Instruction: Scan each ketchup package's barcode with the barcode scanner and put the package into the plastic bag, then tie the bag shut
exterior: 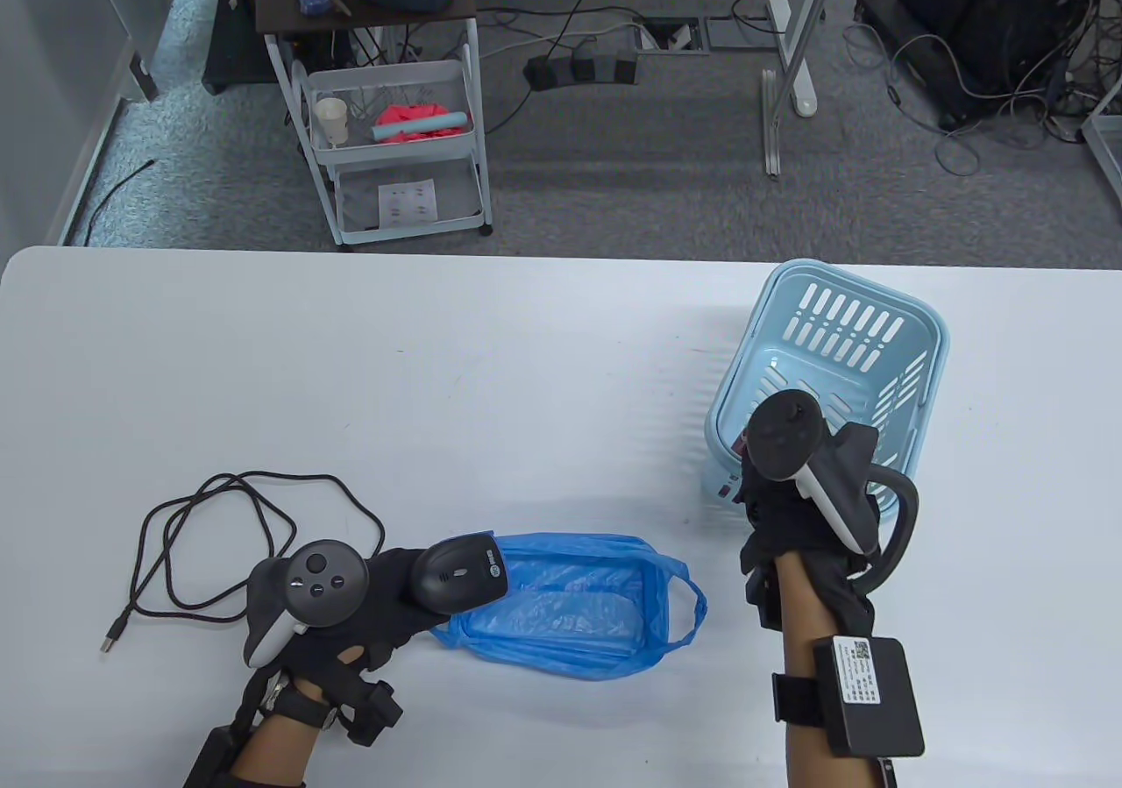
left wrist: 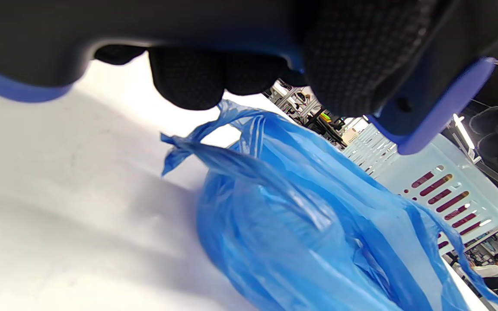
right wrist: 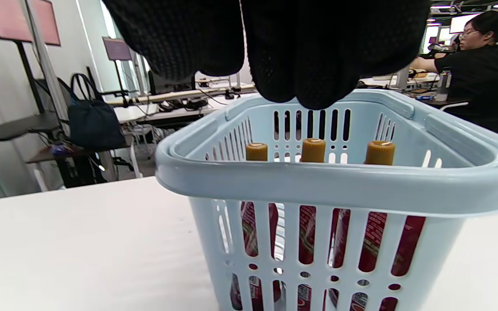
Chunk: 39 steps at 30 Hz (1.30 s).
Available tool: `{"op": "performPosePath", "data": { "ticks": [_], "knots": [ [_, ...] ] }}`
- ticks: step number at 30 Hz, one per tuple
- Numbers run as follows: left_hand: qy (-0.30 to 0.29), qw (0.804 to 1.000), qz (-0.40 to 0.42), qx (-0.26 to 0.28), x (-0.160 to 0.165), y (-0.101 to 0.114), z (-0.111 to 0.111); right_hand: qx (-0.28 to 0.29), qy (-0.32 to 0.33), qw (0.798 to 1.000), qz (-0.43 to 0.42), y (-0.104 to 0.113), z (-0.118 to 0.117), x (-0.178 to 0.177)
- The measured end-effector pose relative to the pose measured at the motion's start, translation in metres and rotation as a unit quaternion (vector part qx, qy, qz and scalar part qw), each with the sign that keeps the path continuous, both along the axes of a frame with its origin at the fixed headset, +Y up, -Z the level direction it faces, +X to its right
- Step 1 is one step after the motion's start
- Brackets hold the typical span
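Note:
My left hand (exterior: 399,591) grips a black barcode scanner (exterior: 460,571) at the near left, its head over the left end of the blue plastic bag (exterior: 596,613). The bag lies flat on the table with its mouth and handle loops toward the right. In the left wrist view the scanner (left wrist: 426,121) and the fingers (left wrist: 188,82) hang just above the bag (left wrist: 301,229). My right hand (exterior: 771,499) hovers over the near rim of the light blue basket (exterior: 833,358), holding nothing. Three ketchup packages (right wrist: 313,150) with brown caps stand inside the basket (right wrist: 327,183).
The scanner's black cable (exterior: 219,525) loops over the table at the left and ends in a loose USB plug (exterior: 110,641). A white trolley (exterior: 394,148) stands on the floor beyond the table's far edge. A person (right wrist: 478,65) sits at a distant desk.

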<state>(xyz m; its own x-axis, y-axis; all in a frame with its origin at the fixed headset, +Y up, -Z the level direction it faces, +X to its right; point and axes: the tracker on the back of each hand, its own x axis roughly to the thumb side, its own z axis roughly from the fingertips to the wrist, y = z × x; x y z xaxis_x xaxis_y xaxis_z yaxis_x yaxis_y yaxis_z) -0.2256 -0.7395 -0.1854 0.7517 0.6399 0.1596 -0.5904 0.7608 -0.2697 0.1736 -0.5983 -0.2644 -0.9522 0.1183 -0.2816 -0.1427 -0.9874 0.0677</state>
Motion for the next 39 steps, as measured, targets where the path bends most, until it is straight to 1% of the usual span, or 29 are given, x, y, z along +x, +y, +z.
{"op": "performPosePath", "data": {
  "ticks": [4, 7, 13, 25, 32, 39],
  "knots": [
    [0.001, 1.000, 0.000, 0.000, 0.000, 0.000, 0.000, -0.036, -0.020, 0.998, 0.048, -0.009, -0.017, -0.004],
    [0.007, 1.000, 0.008, 0.002, -0.001, 0.000, 0.000, -0.061, -0.034, 0.996, 0.054, -0.018, -0.029, -0.006],
    [0.010, 1.000, 0.012, 0.002, -0.002, 0.000, 0.000, -0.090, -0.045, 0.993, 0.054, -0.032, -0.040, -0.008],
    [0.008, 1.000, 0.004, 0.003, -0.001, -0.001, -0.001, -0.105, -0.073, 0.991, 0.036, -0.042, -0.053, -0.002],
    [0.008, 1.000, -0.001, 0.002, -0.001, -0.001, 0.000, -0.100, -0.082, 0.991, 0.045, -0.047, -0.056, 0.000],
    [0.004, 1.000, -0.007, 0.004, 0.000, -0.002, 0.000, -0.082, -0.083, 0.992, 0.040, -0.048, -0.056, 0.003]
  ]
}}
